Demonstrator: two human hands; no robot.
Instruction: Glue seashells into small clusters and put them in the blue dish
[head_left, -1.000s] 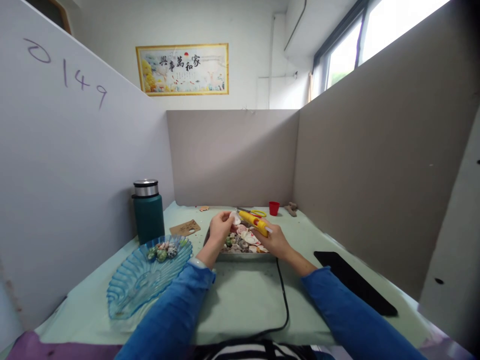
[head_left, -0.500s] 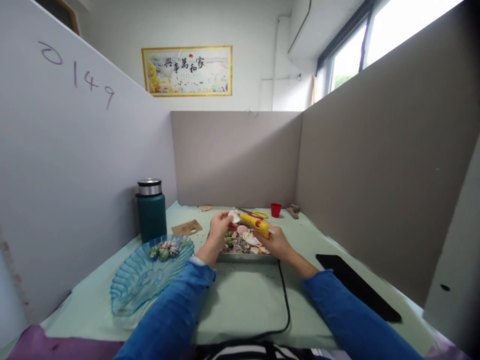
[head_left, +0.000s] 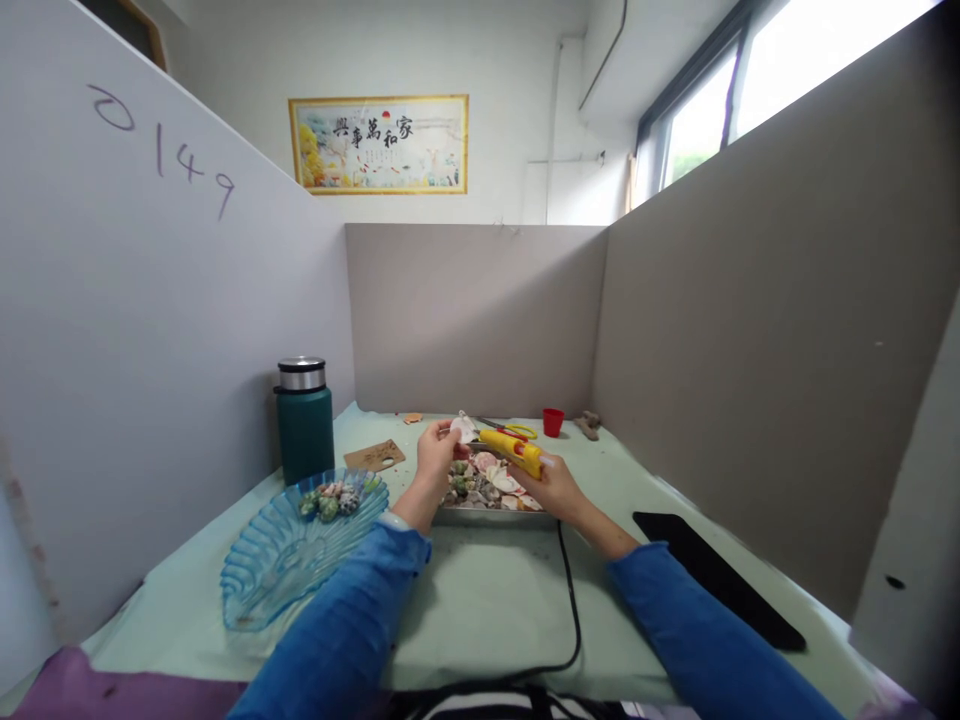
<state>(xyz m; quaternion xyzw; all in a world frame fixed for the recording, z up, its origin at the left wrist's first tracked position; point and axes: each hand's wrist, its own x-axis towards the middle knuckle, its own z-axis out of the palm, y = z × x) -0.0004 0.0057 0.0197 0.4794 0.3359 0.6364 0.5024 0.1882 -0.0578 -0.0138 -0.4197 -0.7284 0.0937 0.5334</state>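
Between the fingers of my left hand is a white seashell, held up above the far side of a metal tray. My right hand is wrapped round a yellow glue gun. The gun's nozzle points left and is close to the shell; whether they touch I cannot tell. Beneath both hands, the tray holds many shells and small stones. A black cord runs from below the right hand toward the table's front edge.
On the left stand a blue shell-shaped dish with several small shells and a green bottle. Behind lie a brown card, scissors and a red cup. A black flat object lies right. Partitions enclose the table.
The white shell has turned slightly in my left hand and shifted a little left, showing more of its upper edge. The glue gun stays almost in place; the view has shifted slightly.
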